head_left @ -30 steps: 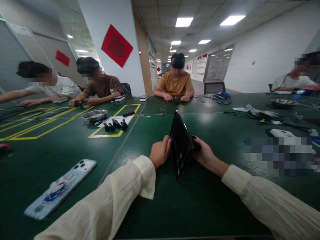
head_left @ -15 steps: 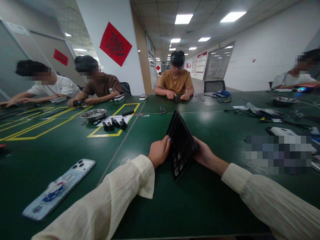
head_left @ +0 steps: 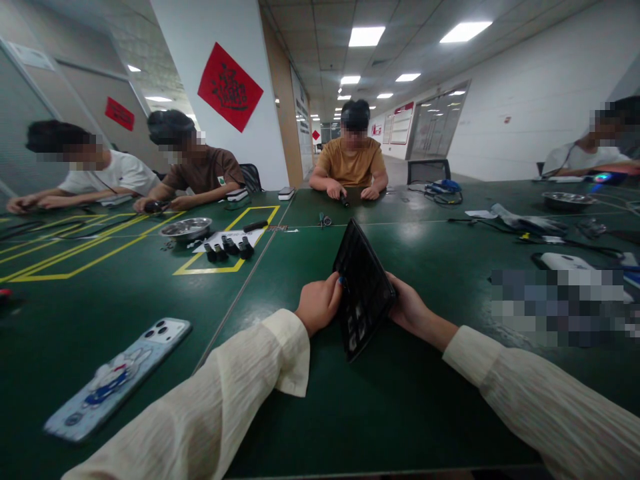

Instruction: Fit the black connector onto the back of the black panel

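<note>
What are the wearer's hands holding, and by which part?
A dark, flat, tablet-like object: the left hand grips its left edge, the right hand its right edge, partly hidden behind it.

Left fingers [head_left: 333, 288], right fingers [head_left: 399, 288] holding black panel [head_left: 364, 290], phone [head_left: 117, 380] on green table [head_left: 400, 413]

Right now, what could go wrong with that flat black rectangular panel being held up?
The tilted, flat black rectangular panel might slip if the left fingers loosen on its edge. The cream fabric left sleeve might nudge the pale-blue phone with a cartoon figure, lying beside it on the green table.
</note>
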### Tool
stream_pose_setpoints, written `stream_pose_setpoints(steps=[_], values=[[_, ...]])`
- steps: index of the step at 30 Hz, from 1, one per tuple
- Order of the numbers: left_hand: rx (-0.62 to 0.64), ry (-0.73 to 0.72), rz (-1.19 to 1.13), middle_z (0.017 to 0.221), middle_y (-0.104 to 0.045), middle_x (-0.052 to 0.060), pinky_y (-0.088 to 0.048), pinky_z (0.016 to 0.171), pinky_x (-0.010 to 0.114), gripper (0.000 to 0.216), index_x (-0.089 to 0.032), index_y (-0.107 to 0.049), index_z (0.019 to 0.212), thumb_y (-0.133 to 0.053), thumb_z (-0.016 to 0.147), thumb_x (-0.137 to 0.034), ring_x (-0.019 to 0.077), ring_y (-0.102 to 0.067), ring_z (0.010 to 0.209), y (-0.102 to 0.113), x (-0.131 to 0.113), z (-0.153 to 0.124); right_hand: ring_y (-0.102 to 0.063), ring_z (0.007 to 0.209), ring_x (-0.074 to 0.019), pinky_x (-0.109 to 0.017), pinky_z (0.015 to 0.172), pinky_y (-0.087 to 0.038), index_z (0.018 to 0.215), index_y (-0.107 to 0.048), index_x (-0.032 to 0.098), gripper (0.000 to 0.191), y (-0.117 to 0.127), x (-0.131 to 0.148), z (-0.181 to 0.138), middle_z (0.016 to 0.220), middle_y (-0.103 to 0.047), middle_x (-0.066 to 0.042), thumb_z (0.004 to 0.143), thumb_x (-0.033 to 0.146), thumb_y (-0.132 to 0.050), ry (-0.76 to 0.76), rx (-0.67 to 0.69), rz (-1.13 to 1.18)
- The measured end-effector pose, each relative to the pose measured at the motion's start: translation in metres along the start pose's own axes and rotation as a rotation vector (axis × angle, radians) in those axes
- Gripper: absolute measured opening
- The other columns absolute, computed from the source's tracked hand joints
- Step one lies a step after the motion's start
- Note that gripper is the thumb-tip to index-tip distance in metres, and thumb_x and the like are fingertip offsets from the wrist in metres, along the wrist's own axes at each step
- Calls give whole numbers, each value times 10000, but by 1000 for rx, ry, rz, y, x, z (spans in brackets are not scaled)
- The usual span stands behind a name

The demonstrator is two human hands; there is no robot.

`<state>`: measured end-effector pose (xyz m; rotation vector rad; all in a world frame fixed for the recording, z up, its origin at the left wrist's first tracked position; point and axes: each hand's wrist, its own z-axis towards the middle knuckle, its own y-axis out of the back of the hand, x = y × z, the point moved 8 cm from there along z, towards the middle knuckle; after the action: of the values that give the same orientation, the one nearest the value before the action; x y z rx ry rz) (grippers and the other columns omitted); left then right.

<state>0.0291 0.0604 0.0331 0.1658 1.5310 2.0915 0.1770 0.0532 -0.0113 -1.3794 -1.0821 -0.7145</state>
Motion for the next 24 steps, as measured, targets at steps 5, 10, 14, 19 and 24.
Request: stream_pose_setpoints(steps=[5, 10, 14, 19, 24], values=[[3, 5, 7, 717, -615, 80, -364, 611, 279, 395, -145, -501, 1092, -203, 934, -350, 211, -598, 674, -1, 1, 0, -554, 646, -147, -273, 576, -443, 903, -490, 238, 134, -1, 0, -1, 763, -580, 16, 802, 299, -427, -23, -21, 37], [27, -6, 63, 685, -617, 63, -360, 586, 260, 406, -156, -493, 1048, -157, 945, -360, 190, -599, 645, 0, -3, -1, -554, 637, -140, -273, 579, -440, 891, -512, 245, 120, -1, -2, 0, 763, -594, 28, 796, 288, -453, -37, 3, 98], [49, -6, 107, 677, -621, 48, -353, 566, 258, 427, -166, -476, 1021, -103, 951, -361, 185, -602, 640, 0, -4, -1, -547, 598, -125, -260, 559, -431, 860, -534, 253, 100, 3, -6, 2, 706, -595, 41, 768, 278, -503, -42, -20, 164], [71, -5, 121, 682, -628, 42, -335, 550, 257, 459, -172, -488, 970, -79, 953, -380, 178, -603, 635, -1, -4, 0, -539, 566, -117, -253, 533, -422, 835, -550, 250, 80, 1, -7, 3, 671, -594, 41, 766, 277, -519, -48, 4, 201], [97, -6, 128, 727, -650, 59, -343, 571, 266, 506, -180, -544, 932, -87, 950, -397, 189, -612, 673, -3, -4, 1, -545, 582, -120, -249, 526, -419, 833, -555, 253, 82, 1, -7, 4, 677, -599, 40, 769, 296, -528, -42, 17, 189]])
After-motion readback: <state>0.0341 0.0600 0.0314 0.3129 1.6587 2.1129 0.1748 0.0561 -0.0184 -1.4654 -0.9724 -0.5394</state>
